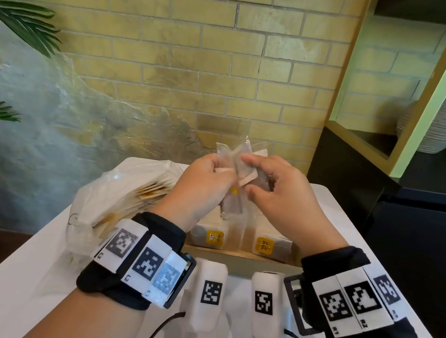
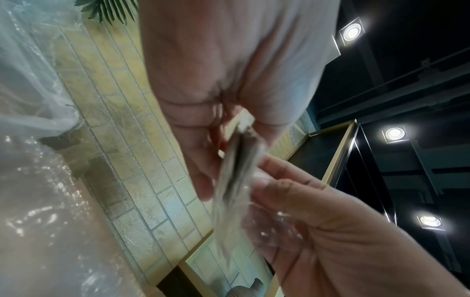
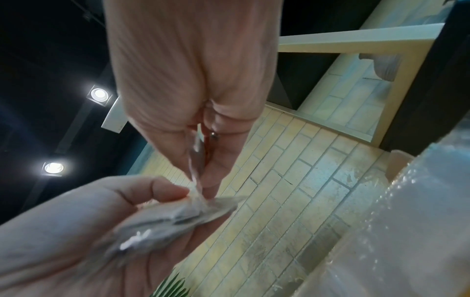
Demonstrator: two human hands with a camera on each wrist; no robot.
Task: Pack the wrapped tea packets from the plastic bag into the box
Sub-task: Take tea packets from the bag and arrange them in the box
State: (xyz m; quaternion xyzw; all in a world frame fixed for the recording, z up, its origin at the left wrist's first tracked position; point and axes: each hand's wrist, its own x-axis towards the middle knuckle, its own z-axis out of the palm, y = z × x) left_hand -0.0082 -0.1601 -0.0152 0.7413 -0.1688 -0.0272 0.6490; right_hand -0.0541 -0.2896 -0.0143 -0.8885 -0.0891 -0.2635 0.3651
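Both hands are raised over the box (image 1: 244,255) and hold a small bundle of clear-wrapped tea packets (image 1: 240,168) between them. My left hand (image 1: 215,173) grips the bundle from the left, fingers curled round it. My right hand (image 1: 248,175) pinches one packet (image 3: 197,156) at the bundle's right side between thumb and fingers. In the left wrist view the packets (image 2: 236,170) show edge-on, blurred, between both hands. Inside the box stand rows of packets with yellow tags (image 1: 264,245). The plastic bag (image 1: 114,202) lies left of the box with several packets inside.
The box and bag sit on a white table (image 1: 37,280) against a yellow brick wall. A dark cabinet with a shelf frame and a ribbed vase (image 1: 434,127) stands to the right. Palm leaves (image 1: 18,5) hang at the left.
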